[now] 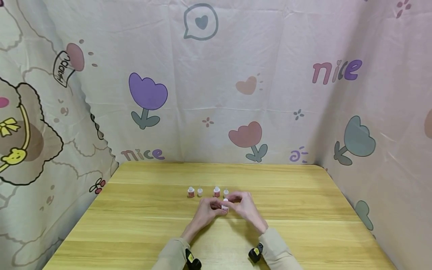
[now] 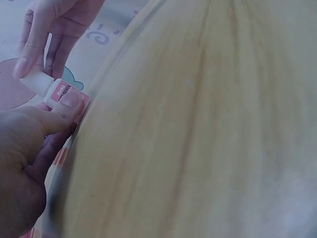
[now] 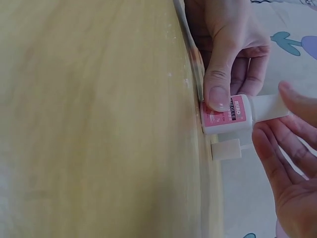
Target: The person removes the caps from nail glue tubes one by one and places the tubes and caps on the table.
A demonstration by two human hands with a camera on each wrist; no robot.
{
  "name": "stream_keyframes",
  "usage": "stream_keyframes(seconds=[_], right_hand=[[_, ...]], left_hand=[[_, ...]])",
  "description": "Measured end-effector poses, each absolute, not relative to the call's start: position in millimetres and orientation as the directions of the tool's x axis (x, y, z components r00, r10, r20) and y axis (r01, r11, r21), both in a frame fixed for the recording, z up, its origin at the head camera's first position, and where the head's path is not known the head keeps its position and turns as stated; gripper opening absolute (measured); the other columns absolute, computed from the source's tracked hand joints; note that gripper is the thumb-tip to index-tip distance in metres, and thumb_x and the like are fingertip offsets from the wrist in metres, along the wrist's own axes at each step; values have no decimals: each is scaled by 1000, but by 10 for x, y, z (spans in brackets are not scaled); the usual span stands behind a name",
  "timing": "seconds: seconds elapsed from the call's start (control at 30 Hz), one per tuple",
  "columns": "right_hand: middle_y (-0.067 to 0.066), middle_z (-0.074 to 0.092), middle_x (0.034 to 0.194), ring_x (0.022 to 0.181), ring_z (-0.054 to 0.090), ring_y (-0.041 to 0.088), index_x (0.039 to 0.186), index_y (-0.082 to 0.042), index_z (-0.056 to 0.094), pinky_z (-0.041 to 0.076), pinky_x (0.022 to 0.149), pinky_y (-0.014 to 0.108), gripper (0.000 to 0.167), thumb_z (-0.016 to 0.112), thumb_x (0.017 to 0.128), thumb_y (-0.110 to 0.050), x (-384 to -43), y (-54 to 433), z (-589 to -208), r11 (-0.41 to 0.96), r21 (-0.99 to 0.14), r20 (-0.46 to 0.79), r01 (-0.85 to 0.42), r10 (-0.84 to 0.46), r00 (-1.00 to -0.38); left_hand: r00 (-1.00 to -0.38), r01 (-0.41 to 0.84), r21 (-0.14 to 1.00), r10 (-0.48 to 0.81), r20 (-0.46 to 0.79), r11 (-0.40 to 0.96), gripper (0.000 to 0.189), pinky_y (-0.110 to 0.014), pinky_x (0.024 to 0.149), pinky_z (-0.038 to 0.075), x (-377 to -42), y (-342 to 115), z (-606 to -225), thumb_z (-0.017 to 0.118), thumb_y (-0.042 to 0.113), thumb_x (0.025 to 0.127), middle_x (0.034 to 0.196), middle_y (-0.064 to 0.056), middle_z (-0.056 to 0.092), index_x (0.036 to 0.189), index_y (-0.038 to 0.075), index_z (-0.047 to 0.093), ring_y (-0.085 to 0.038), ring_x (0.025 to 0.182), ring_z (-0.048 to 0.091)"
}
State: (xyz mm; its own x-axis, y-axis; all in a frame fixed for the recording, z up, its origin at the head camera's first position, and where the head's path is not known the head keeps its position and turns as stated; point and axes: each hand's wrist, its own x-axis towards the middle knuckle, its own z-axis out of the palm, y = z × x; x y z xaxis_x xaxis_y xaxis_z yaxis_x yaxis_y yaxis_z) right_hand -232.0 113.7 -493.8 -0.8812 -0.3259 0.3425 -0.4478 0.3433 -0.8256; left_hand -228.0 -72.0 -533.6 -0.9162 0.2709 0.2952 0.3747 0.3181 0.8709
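Observation:
A small white glue bottle (image 1: 225,207) with a pink label stands upright low over the table between both hands. My left hand (image 1: 205,212) holds its labelled body, thumb (image 2: 72,99) across the label and fingers behind. My right hand (image 1: 246,208) pinches the white cap (image 3: 269,107) on the bottle's top between thumb and fingers. In the right wrist view, a loose white cap (image 3: 227,149) with a thin stem stands beside the bottle.
Behind the hands, two more pink-labelled bottles, one at left (image 1: 191,192) and one nearer the middle (image 1: 216,192), stand on the wooden table (image 1: 141,225). A small white cap (image 1: 200,192) stands by the left one. A patterned curtain (image 1: 202,75) hangs behind.

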Motion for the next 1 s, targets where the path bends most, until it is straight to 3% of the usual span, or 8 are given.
stream_keyframes(seconds=[0.27, 0.47, 0.73, 0.87, 1.0], right_hand=[[15, 77, 85, 73, 71, 17, 88, -2, 76, 55, 66, 17, 12, 83, 82, -11, -2324, 1136, -4930, 339, -837, 336, -430, -301, -892], [13, 78, 86, 77, 73, 19, 90, -3, 77, 59, 71, 22, 10, 81, 83, -8, -2317, 1136, -4919, 360, -792, 385, -493, -333, -861], [16, 77, 94, 86, 74, 29, 96, 5, 75, 61, 81, 28, 14, 76, 86, -4, -2314, 1149, -4916, 353, -767, 405, -536, -381, -831], [15, 78, 94, 85, 74, 22, 98, 3, 75, 60, 81, 25, 17, 79, 85, -8, -2320, 1150, -4916, 364, -791, 364, -492, -367, -856], [13, 78, 87, 77, 71, 9, 92, -2, 76, 58, 73, 21, 17, 84, 81, -13, -2330, 1136, -4920, 375, -819, 326, -435, -321, -889]], left_hand=[[-921, 362, 879, 266, 285, 310, 15, -18, 66, 55, -2275, -716, -5333, 85, 10, 78, 84, -11, 78, 90, 6, 78, -9, 71, 70], [-924, 354, 884, 263, 279, 306, 15, -19, 67, 56, -2280, -714, -5339, 85, 9, 78, 85, -12, 78, 90, 5, 77, -11, 72, 71], [-921, 358, 884, 272, 280, 301, 14, -18, 68, 55, -2272, -720, -5316, 84, 9, 79, 86, -12, 78, 90, 5, 77, -3, 72, 69], [-920, 357, 888, 273, 281, 291, 15, -18, 68, 55, -2272, -726, -5313, 84, 8, 79, 86, -12, 78, 91, 5, 77, -1, 72, 68], [-920, 357, 888, 272, 281, 290, 16, -18, 68, 56, -2265, -725, -5311, 84, 8, 79, 86, -12, 78, 93, 4, 77, -3, 72, 69]])
